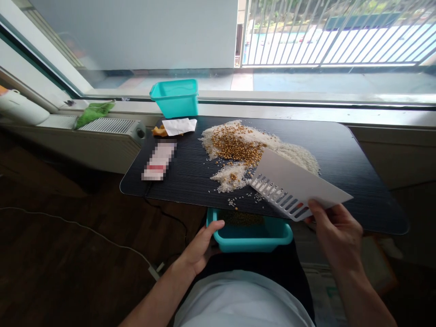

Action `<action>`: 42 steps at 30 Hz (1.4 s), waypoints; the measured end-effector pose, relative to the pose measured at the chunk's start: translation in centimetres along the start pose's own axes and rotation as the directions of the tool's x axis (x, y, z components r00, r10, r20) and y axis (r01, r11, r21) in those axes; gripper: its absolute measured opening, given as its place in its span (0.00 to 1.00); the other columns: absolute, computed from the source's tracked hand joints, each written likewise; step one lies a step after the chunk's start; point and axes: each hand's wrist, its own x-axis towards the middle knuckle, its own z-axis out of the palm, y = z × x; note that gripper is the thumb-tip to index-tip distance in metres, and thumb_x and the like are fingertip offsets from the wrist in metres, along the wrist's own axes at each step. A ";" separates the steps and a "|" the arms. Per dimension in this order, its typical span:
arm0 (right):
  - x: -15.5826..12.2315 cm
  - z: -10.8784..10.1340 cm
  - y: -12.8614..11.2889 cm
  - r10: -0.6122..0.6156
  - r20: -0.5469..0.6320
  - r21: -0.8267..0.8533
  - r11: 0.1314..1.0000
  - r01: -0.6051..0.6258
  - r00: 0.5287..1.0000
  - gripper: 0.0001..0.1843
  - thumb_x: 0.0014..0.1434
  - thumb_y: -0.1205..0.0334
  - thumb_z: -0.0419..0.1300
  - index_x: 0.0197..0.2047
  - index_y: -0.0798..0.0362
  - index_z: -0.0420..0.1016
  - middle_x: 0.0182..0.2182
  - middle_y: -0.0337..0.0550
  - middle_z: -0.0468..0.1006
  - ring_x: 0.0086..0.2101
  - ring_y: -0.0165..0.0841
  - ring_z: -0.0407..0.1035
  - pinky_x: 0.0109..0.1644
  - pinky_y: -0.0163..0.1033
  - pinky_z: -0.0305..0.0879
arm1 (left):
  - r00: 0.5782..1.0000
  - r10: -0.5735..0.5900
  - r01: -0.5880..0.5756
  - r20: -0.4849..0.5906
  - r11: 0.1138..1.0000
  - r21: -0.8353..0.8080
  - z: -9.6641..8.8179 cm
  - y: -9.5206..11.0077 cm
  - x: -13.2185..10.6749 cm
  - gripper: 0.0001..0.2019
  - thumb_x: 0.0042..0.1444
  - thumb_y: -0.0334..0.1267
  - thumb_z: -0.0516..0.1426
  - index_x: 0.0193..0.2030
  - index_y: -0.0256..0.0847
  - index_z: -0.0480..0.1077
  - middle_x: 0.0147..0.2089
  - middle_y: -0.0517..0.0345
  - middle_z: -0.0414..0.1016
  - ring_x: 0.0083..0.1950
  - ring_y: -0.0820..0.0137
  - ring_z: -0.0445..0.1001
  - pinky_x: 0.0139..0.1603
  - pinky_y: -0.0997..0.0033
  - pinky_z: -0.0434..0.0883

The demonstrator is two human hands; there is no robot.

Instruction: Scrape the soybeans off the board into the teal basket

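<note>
My right hand (337,236) grips a white slotted scraper board (296,184), tilted with its slotted edge down on the black tabletop (357,150) beside a small heap of rice (230,178). A larger pile of white rice mixed with yellow beans (238,143) lies just beyond it. My left hand (203,245) holds the left rim of a teal tub (252,234) pressed under the table's near edge; beans lie inside the tub.
A second teal tub (175,96) stands on the window sill at the back. White paper (179,126) and a blurred card (159,160) lie on the table's left part. A radiator (109,127) with a green cloth (93,112) is at left; a cable (85,229) crosses the floor.
</note>
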 end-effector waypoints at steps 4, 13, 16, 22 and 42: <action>1.5 -1.4 0.3 -0.005 -0.080 -0.008 1.000 0.005 0.997 0.15 0.44 0.52 0.69 0.33 0.52 0.77 0.24 0.37 0.77 0.20 0.31 0.66 0.25 0.39 0.65 | 1.000 -0.013 0.013 -0.004 1.000 0.007 0.5 -0.1 0.1 0.20 0.52 0.46 0.60 0.49 0.39 0.68 0.52 0.47 0.76 0.52 0.57 0.74 0.46 0.62 0.74; 0.9 -1.9 0.2 -0.048 0.077 0.084 0.996 0.041 0.996 0.17 0.44 0.50 0.70 0.34 0.52 0.78 0.21 0.38 0.77 0.19 0.31 0.67 0.23 0.37 0.66 | 0.999 -0.048 0.048 -0.015 0.998 0.026 2.2 -0.3 0.4 0.20 0.55 0.46 0.58 0.52 0.39 0.67 0.52 0.46 0.76 0.51 0.57 0.75 0.47 0.62 0.74; -0.3 -1.1 1.0 -0.053 0.243 0.093 0.995 0.031 0.969 0.15 0.45 0.50 0.69 0.31 0.52 0.79 0.20 0.39 0.78 0.19 0.31 0.68 0.22 0.36 0.66 | 0.998 -0.060 0.061 -0.029 0.998 0.029 2.6 -0.3 0.5 0.22 0.56 0.47 0.58 0.55 0.40 0.66 0.53 0.46 0.76 0.50 0.58 0.75 0.46 0.62 0.74; 2.9 -2.3 1.0 -0.089 0.057 0.011 0.996 0.088 0.994 0.15 0.44 0.48 0.67 0.27 0.51 0.76 0.15 0.36 0.73 0.18 0.32 0.66 0.23 0.37 0.64 | 0.998 -0.053 0.053 -0.038 0.998 0.017 2.8 -0.7 0.2 0.26 0.55 0.49 0.59 0.58 0.41 0.64 0.55 0.48 0.75 0.50 0.58 0.75 0.46 0.62 0.74; 7.2 -2.8 -2.7 -0.228 -0.131 -0.001 0.973 0.229 0.965 0.13 0.46 0.50 0.64 0.25 0.50 0.71 0.17 0.37 0.73 0.20 0.33 0.67 0.25 0.38 0.65 | 0.992 -0.116 0.119 0.050 0.991 -0.065 2.6 -0.7 0.4 0.28 0.52 0.51 0.62 0.56 0.39 0.65 0.47 0.46 0.79 0.50 0.56 0.77 0.50 0.59 0.73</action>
